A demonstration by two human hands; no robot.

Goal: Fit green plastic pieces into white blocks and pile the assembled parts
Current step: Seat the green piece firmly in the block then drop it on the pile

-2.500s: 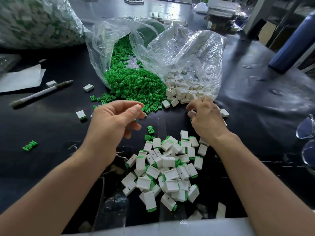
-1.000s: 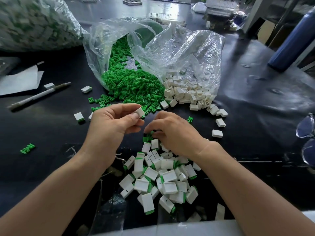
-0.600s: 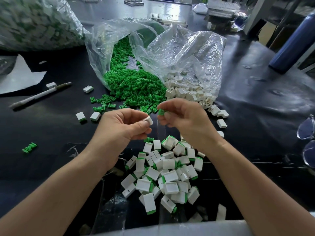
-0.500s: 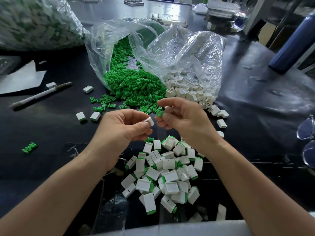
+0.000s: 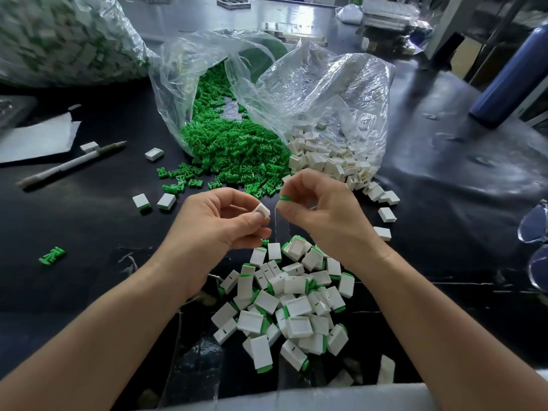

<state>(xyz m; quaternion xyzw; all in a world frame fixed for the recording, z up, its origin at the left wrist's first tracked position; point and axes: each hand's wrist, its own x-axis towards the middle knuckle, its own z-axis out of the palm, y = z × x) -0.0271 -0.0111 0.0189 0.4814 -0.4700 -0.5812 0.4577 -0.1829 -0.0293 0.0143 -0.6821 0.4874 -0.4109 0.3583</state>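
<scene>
My left hand (image 5: 216, 223) pinches a white block (image 5: 263, 210) between thumb and fingers. A short gap to its right, my right hand (image 5: 323, 206) pinches a small green piece (image 5: 285, 198), mostly hidden by the fingertips. Below both hands lies the pile of assembled parts (image 5: 290, 304), white blocks with green ends. Behind the hands a clear bag spills loose green pieces (image 5: 234, 152), and a second clear bag spills white blocks (image 5: 329, 158).
A white pen (image 5: 71, 164) and white paper (image 5: 35, 137) lie at the left. Stray blocks (image 5: 154, 154) and a green piece (image 5: 52, 256) dot the black table (image 5: 444, 218). A full bag (image 5: 59, 37) sits far left, a blue bottle (image 5: 513, 75) far right, glasses (image 5: 533, 232) at the right edge.
My right hand picked a green piece from near the pile and raised it beside the white block in my left hand; the two hands have held close together since.
</scene>
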